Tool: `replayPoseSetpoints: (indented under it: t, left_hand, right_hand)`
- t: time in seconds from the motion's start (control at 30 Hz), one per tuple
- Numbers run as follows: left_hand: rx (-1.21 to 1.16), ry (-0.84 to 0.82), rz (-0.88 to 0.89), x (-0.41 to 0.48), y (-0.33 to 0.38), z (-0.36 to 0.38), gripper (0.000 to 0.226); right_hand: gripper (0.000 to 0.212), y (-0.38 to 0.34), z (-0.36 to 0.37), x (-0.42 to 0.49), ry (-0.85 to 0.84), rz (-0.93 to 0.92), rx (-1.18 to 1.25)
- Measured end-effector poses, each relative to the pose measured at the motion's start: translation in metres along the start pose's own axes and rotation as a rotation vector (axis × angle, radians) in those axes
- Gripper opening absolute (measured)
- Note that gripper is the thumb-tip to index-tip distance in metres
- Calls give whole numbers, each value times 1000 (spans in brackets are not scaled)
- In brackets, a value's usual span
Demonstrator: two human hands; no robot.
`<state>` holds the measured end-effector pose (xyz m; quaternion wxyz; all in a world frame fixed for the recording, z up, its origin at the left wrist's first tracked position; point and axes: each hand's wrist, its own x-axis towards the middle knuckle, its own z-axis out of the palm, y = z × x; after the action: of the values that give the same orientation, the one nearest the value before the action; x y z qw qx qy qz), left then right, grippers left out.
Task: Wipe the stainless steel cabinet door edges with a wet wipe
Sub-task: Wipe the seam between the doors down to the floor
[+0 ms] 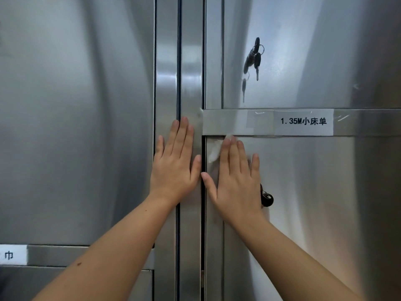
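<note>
Two flat hands on a stainless steel cabinet.

The lower right cabinet door (303, 213) fills the right side below a labelled crossbar (227, 122). The left hand (175, 161) lies spread and empty on the centre post (191, 83), grasping nothing. The right hand (236, 181), fingers straight, presses the wet wipe (213, 152) against the door's top left corner beside its edge. Keys (267, 199) hang by the right wrist.

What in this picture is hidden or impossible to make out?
- Wet wipe: mostly under the right hand, head view.
- Lower keys: partly behind that hand.
- Left label: cut off by the frame's left edge.
- Cabinet interiors: doors shut.
- Left hand: flat on the metal, holds nothing visible.
</note>
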<state>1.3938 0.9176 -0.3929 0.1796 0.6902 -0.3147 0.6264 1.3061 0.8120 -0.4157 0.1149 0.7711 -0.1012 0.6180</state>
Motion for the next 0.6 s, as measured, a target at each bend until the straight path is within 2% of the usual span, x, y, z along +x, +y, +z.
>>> replayPoseSetpoints:
  t: [0.27,0.6]
  left_hand:
    - [3,25,10,1,0,0,62]
    - [-5,21,4,0,0,0,62]
  right_hand:
    - [76,7,14,2,-97,-145,-123]
    - [73,8,17,-12,-77,-96,-93]
